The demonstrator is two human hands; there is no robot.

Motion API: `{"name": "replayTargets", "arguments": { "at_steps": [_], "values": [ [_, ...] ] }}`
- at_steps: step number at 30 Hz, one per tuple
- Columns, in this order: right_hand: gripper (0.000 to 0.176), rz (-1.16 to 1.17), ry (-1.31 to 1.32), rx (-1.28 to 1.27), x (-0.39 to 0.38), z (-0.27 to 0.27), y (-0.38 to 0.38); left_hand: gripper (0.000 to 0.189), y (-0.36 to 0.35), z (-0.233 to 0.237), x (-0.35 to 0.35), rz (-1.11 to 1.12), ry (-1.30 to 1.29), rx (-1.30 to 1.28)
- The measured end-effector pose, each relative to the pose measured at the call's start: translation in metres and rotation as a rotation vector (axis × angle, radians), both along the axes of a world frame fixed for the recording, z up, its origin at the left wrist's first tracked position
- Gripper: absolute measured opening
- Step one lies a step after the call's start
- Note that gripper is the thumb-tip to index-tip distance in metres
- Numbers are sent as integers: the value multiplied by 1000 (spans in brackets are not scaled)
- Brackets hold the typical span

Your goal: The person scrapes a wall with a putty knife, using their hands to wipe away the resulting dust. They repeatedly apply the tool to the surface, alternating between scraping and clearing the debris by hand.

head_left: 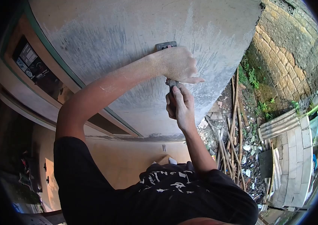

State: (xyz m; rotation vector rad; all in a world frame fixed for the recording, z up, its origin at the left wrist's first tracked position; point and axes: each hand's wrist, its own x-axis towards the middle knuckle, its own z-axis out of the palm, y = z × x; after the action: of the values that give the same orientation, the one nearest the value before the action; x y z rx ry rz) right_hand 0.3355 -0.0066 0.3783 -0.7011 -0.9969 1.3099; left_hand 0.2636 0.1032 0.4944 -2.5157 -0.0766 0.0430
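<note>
A dark handheld tool [166,45] is pressed near the pale, scratched wall [117,41]; its exact kind is hidden by my hands. My left hand [177,64], coated in pale dust, lies over the tool's upper part with fingers curled and the thumb sticking out to the right. Just below it, my right hand [181,103] is wrapped round the tool's dark handle [172,98], thumb along the top. Grey streaks and scuffed patches surround the tool on the wall.
A framed window [40,71] is at the left. On the right, bamboo poles [234,123] and rubble [247,161] lie beyond the wall's edge, below a stone wall [279,52]. Corrugated sheets [279,123] stand beside them. Tan floor [129,155] stretches below.
</note>
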Motion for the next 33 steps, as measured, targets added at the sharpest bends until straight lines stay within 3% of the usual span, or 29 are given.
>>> {"name": "replayTargets", "arguments": {
  "at_steps": [4,7,10,12,13,15,16,17,18,19,21,25,26,27,29,31,33],
  "values": [
    [25,94,100,-57,-10,-5,5,57,8,-2,-18,-222,-114,146],
    [27,116,99,-34,-16,-11,11,46,7,-7,-23,-70,-74,-19],
    [37,2,8,-47,-17,-15,9,42,8,-21,-27,-154,-329,-205],
    [34,-16,10,41,-14,-23,8,32,-24,-23,-34,-422,-877,-287],
    [30,-34,22,127,-13,-25,7,32,-37,-31,-42,-426,-875,-284],
    [29,-81,7,92,-13,-2,-1,18,-62,-55,-60,-211,-1352,-464],
    [28,-135,-131,151,-11,-1,-1,21,-69,-75,-61,-113,-1533,-577],
    [27,-187,-272,207,-7,-1,-1,30,-75,-99,-60,-8,-1711,-693],
    [25,-155,-295,185,-4,0,-2,52,-86,-117,-58,162,-1779,-1039],
    [25,-160,-293,183,-3,-3,0,52,-94,-121,-58,161,-1774,-1044],
    [24,-268,-424,287,-4,-9,5,63,-104,-123,-61,316,-1520,-1801],
    [25,-108,-413,130,0,11,3,41,-110,-118,-68,389,-1427,-1892],
    [25,-16,-390,30,1,23,2,25,-109,-126,-64,253,-1478,-1951],
    [26,74,-366,-65,0,31,5,25,-111,-125,-66,259,-1478,-1953],
    [27,87,-409,74,-5,30,28,21,-115,-120,-69,272,-1447,-1953],
    [25,50,-98,209,-19,43,43,18,-113,-132,-65,191,-1450,-2056],
    [22,102,-40,167,-24,61,51,17,-110,-138,-63,207,-1412,-2004]
  ]
}}
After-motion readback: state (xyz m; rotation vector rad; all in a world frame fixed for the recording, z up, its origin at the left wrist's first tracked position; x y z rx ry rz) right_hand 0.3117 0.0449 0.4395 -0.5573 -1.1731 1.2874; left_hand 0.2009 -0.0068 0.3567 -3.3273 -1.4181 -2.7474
